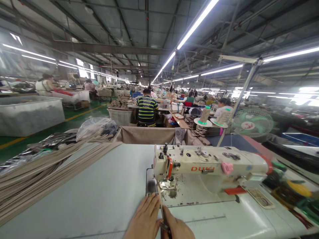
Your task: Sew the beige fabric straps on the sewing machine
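Factory hall, long and strip-lit, stretches behind a pale sewing surface [104, 192] that fills the foreground. Along its left edge a thick sheaf of beige strips [45, 172] lies fanned out lengthwise, apparently stacked within easy reach of the machine. Beyond the far edge sits a cloth-lined bin [147, 135], with a person in a striped shirt [147, 108] seated farther back.

At the near edge, the left hand [146, 219] lies flat, fingers together and extended toward the needle area, pressing down on the surface just beside the needle plate [152, 186], probably to steady what is being fed. Touching it, the right hand [178, 227] is loosely curled around a thin dark strip [163, 215] that runs from the near edge up toward the presser foot; whether it pinches the strip firmly I cannot tell.

Right of the hands stands the white sewing machine [209, 169], its head over the plate. Behind it two thread cones [205, 116] stand on their holders, and a green fan [253, 123] sits past the far right corner.
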Tool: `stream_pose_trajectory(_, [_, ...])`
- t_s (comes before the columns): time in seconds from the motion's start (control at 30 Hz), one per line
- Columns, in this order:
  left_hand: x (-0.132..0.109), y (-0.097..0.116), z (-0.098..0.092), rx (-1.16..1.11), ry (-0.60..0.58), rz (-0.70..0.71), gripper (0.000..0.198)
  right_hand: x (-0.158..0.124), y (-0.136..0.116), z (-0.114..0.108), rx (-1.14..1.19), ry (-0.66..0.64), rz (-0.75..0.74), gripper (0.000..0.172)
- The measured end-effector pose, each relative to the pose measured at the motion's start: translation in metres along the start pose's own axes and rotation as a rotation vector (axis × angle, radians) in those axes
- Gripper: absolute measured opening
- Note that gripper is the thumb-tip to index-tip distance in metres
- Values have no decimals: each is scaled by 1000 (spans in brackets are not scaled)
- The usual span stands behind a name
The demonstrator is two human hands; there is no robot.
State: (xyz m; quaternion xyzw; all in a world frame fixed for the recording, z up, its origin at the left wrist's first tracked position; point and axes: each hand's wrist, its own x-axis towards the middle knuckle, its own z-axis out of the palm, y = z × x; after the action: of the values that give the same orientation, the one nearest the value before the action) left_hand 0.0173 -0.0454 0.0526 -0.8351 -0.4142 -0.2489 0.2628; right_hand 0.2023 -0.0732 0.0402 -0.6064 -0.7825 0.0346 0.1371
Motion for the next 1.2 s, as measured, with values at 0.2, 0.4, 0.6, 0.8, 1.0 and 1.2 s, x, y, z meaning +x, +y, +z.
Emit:
stream_pose_trajectory(0.2, [3, 6, -18, -148, -204, -109, 52, -3, -7, -40, 183, -53, -56, 53])
stream_pose_trajectory(0.4, [8, 7, -30, -257, -267, -190, 51, 5, 3, -68, 391, -102, 5, 44])
stream_pose_trajectory(0.6, [7, 6, -30, -259, -275, -201, 53, 5, 26, -56, 233, 106, -7, 35])
stream_pose_trajectory(0.8, [11, 4, -29, -258, -316, -210, 55, -1, 26, -47, 122, 284, -187, 39])
stream_pose_trajectory(1.0, [16, -2, -21, -257, -364, -198, 56, -2, 24, -49, 98, 318, -209, 34])
stream_pose_trajectory(1.2, [20, -12, -14, -264, -383, -166, 54, -2, 22, -50, 104, 323, -197, 30])
